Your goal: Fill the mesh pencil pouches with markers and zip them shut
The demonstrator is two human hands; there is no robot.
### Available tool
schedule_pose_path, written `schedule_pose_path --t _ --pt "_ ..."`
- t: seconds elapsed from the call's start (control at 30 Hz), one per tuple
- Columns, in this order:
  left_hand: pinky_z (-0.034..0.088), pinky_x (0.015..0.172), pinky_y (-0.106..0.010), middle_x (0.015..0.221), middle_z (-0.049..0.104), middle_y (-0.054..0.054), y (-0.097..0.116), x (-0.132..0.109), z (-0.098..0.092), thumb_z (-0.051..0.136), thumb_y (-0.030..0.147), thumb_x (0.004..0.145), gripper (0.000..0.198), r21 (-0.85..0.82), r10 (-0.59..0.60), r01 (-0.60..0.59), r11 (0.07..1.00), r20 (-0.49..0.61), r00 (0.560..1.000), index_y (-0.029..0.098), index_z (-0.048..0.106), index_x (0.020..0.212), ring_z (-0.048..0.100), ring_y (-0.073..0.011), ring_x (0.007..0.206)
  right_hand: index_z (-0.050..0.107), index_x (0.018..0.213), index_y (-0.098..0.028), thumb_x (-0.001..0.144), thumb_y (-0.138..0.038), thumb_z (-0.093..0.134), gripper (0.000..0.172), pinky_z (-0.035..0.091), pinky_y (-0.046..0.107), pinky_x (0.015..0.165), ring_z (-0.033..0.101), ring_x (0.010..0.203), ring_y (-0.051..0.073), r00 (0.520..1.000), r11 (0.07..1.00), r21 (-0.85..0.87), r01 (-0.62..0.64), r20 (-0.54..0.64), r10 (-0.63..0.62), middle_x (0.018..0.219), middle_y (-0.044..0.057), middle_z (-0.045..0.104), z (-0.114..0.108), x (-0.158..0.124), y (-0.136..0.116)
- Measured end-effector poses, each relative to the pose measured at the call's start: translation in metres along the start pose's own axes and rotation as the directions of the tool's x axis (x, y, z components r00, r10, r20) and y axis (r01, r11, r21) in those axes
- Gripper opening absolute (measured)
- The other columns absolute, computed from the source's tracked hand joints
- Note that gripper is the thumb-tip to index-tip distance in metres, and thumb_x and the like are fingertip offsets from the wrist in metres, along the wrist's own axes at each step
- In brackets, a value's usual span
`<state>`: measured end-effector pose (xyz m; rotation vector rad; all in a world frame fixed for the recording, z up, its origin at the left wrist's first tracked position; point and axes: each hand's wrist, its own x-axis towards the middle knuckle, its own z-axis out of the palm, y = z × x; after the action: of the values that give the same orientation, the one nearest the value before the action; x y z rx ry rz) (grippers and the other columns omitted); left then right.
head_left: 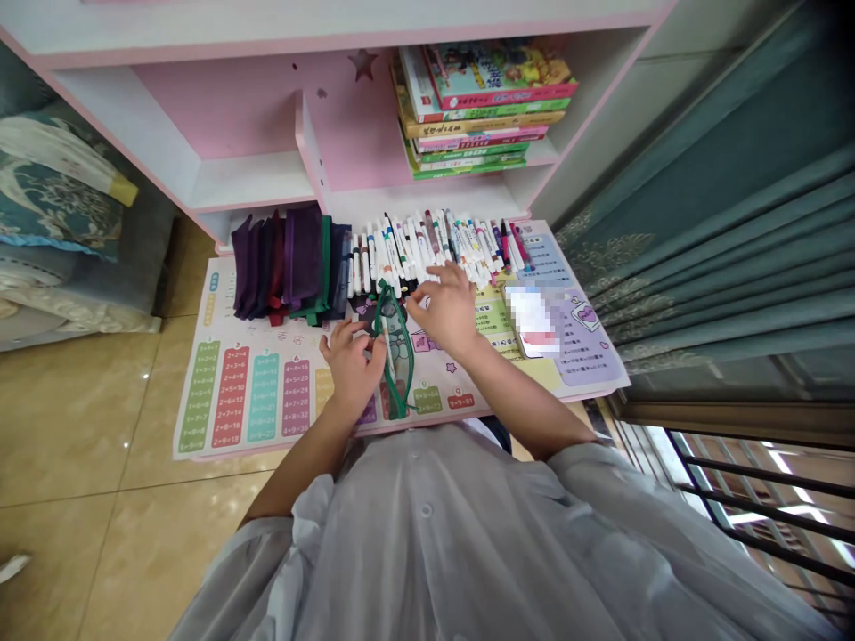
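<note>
**While the Left Hand Grips a Pouch: Hand Positions at the Desk Mat**

Left hand (351, 369): fingers curled, closed on the edge of a green-zippered mesh pouch (399, 356), which lies lengthwise on a multiplication-table desk mat (247, 401).

Right hand (444, 310): open, fingers spread, just beside the pouch's far end and over the ends of a packed row of felt-tip markers (420, 249). Whether it holds a marker cannot be determined.

Dark purple pouches (287, 263) sit left of the markers, beneath a pink-and-white bookcase (200, 116).
</note>
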<state>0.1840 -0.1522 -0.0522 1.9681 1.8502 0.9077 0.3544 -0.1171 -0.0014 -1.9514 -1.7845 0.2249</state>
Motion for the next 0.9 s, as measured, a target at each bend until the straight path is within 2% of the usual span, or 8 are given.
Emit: schedule_pose_path --t 0.07,0.17,0.3,0.43,0.7,0.9 --pt "0.025 0.115 -0.059 0.114 0.074 -0.007 -0.001 0.0 0.0 0.063 0.031 0.087 0.03 -0.001 0.001 -0.001 1.0 0.001 1.0 0.021 0.059 0.059 0.056 -0.0315 0.13 0.078 0.081 -0.02 0.086 -0.025 0.063 0.017 0.037 0.062 0.112 0.04 0.146 0.039 0.999 0.999 -0.044 -0.03 -0.047 0.028 0.142 0.013 0.062 0.005 0.027 0.006" --pt "0.025 0.115 -0.06 0.116 0.073 -0.007 -0.002 0.001 0.001 0.063 0.031 0.087 0.03 -0.002 0.004 -0.004 1.0 0.001 1.0 0.021 0.059 0.059 0.056 -0.0311 0.13 0.078 0.086 -0.018 0.085 -0.027 0.066 0.015 0.035 0.063 0.112 0.037 0.147 0.041 0.999 0.992 -0.113 -0.048 -0.024 0.046 0.144 0.015 0.06 0.015 0.061 0.008" --pt "0.026 0.115 -0.059 0.116 0.074 -0.007 -0.004 0.001 0.002 0.062 0.031 0.088 0.031 0.003 0.009 -0.009 1.0 -0.03 1.0 0.021 0.059 0.059 0.057 -0.0301 0.129 0.076 0.097 -0.015 0.084 -0.032 0.068 0.023 0.032 0.066 0.113 0.032 0.148 0.043 0.998 0.979 -0.2 -0.029 0.043 0.039 0.148 0.019 0.055 0.029 0.083 0.006" --pt "0.025 0.115 -0.059 0.115 0.073 -0.007 -0.006 0.001 0.003 0.062 0.032 0.087 0.031 -0.013 0.012 -0.013 1.0 -0.034 0.999 0.021 0.059 0.058 0.057 -0.0309 0.129 0.076 0.101 -0.013 0.083 -0.036 0.07 0.03 0.029 0.068 0.112 0.03 0.148 0.046 0.997 0.968 -0.248 -0.023 0.067 0.04 0.15 0.023 0.052 0.037 0.089 0.006" --pt "0.025 0.115 -0.06 0.115 0.073 -0.007 -0.007 0.002 0.002 0.062 0.032 0.087 0.031 -0.019 0.01 -0.011 1.0 -0.025 1.0 0.021 0.059 0.058 0.057 -0.0315 0.129 0.075 0.105 -0.011 0.083 -0.035 0.069 0.033 0.028 0.068 0.114 0.027 0.15 0.046 0.994 0.966 -0.255 -0.037 0.089 0.062 0.15 0.023 0.051 0.039 0.093 0.006" --pt "0.027 0.114 -0.06 0.115 0.073 -0.008 -0.006 0.002 0.001 0.061 0.033 0.088 0.03 0.004 0.018 -0.018 1.0 -0.013 1.0 0.022 0.059 0.06 0.056 -0.031 0.13 0.077 0.095 -0.013 0.082 -0.027 0.066 0.022 0.031 0.065 0.115 0.029 0.15 0.043 0.997 0.982 -0.186 -0.032 0.057 0.043 0.149 0.019 0.054 0.025 0.08 0.001"
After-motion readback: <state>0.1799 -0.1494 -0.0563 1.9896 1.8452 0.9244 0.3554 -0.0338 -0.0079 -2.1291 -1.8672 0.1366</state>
